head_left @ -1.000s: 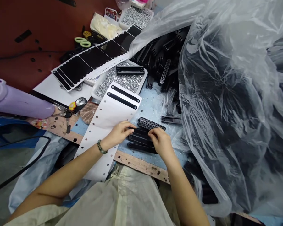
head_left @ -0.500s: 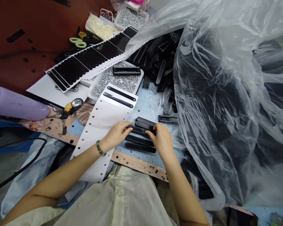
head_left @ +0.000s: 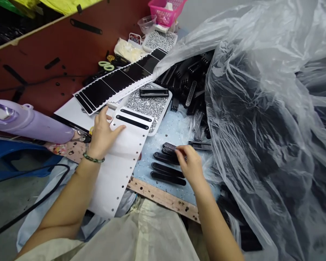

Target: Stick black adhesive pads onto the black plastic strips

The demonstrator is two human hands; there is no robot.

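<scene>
My left hand (head_left: pixel 101 132) is open, thumb and fingers spread, at the left edge of a white sticker sheet (head_left: pixel 119 156). Two black strip stickers (head_left: pixel 132 122) remain on the sheet's upper end, and small dark dots line its sides. My right hand (head_left: pixel 190 163) is closed, thumb and index finger pinching the right end of a black perforated strip (head_left: pixel 168 148). Its far end pokes out leftward. Just below lie a smooth black strip (head_left: pixel 163 158) and two more black strips (head_left: pixel 168 174), side by side on the blue tabletop (head_left: pixel 143 166).
A clear plastic bag (head_left: pixel 233 108) full of black plastic parts (head_left: pixel 176 76) covers the right side. Behind the sheet stands a tray of small metal pieces (head_left: pixel 163 119). Black sticker sheets (head_left: pixel 119 79), green-handled scissors (head_left: pixel 106 65) and a purple bottle (head_left: pixel 35 121) lie left and behind.
My left hand has left the black strips and moved up and left to the sticker sheet, its fingers opening. My right hand stays at the perforated strip. The view has shifted.
</scene>
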